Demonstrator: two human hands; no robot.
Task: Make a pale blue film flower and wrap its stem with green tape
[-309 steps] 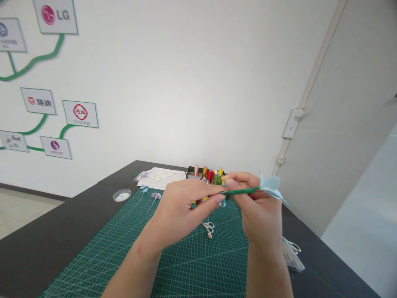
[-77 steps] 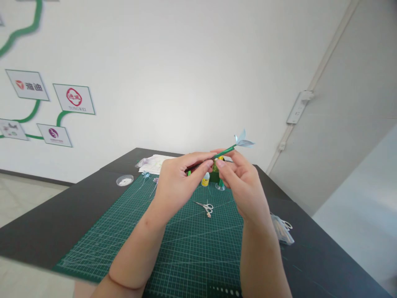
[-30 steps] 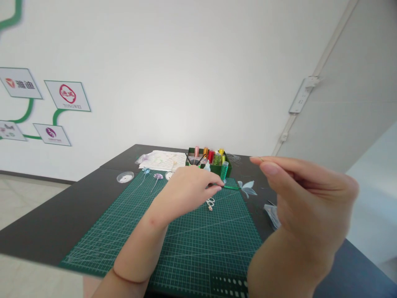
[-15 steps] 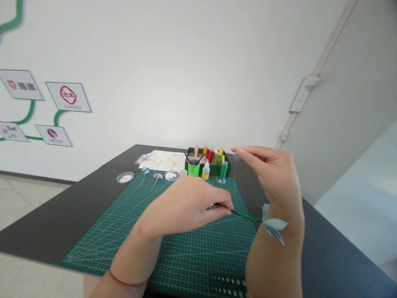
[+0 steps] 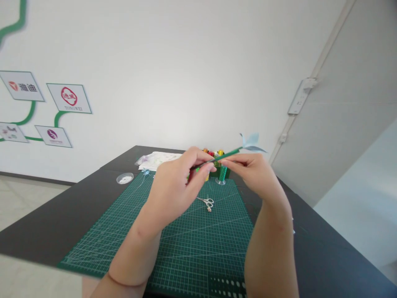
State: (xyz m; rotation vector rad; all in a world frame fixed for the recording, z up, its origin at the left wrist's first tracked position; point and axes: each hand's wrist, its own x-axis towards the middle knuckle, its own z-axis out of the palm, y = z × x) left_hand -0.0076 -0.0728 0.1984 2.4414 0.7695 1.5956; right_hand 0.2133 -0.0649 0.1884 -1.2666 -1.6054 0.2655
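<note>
My left hand [image 5: 178,182] is closed on the dark lower end of an artificial flower's stem, held up above the green cutting mat [image 5: 198,252]. The artificial flower [image 5: 250,142] has pale blue petals and points up to the right, with green wrapping along its stem. My right hand [image 5: 252,171] is pinched just below the wrapped stem, fingertips close to the left ones. What lies in that pinch is too fine or hidden to make out. Small scissors [image 5: 207,202] with pale handles lie on the mat beneath my hands.
Behind my hands stand a green thread spool [image 5: 222,174] and several coloured spools, partly hidden. A clear dish [image 5: 125,178] with white pieces sits left on the dark table [image 5: 77,211]. A blue flower [image 5: 145,171] lies near white paper [image 5: 156,159]; a wall rises behind.
My left hand has turned and risen, tilting the flower from pointing down right to up right. My right hand has come down and left to the stem. The scissors have come into view.
</note>
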